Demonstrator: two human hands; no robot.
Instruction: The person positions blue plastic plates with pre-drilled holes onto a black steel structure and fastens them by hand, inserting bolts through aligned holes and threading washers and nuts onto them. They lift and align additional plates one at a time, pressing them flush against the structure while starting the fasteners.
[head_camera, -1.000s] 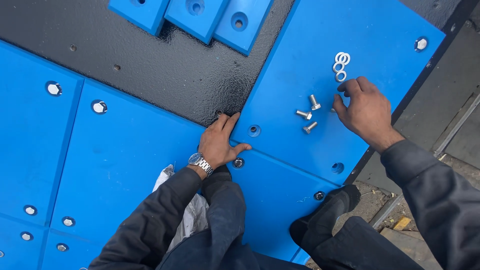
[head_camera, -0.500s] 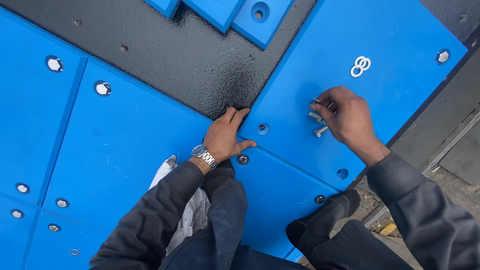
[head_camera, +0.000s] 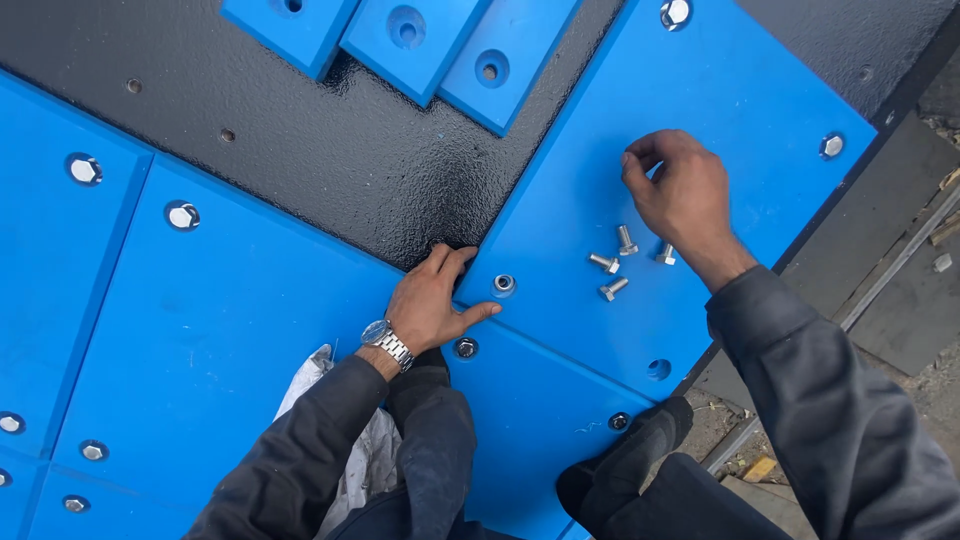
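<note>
Right hand (head_camera: 682, 190) above loose bolts (head_camera: 626, 259)

no packages, no labels, no signs, no screens in view

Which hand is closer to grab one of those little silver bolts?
Probably the right hand: it hovers just above the loose bolts on the blue panel. The left hand lies flat at the panel's corner.

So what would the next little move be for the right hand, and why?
Probably lowering the right hand to pick up one of the loose bolts lying just below it. The left hand rests at the blue panel corner, and an empty hole shows nearby.
</note>
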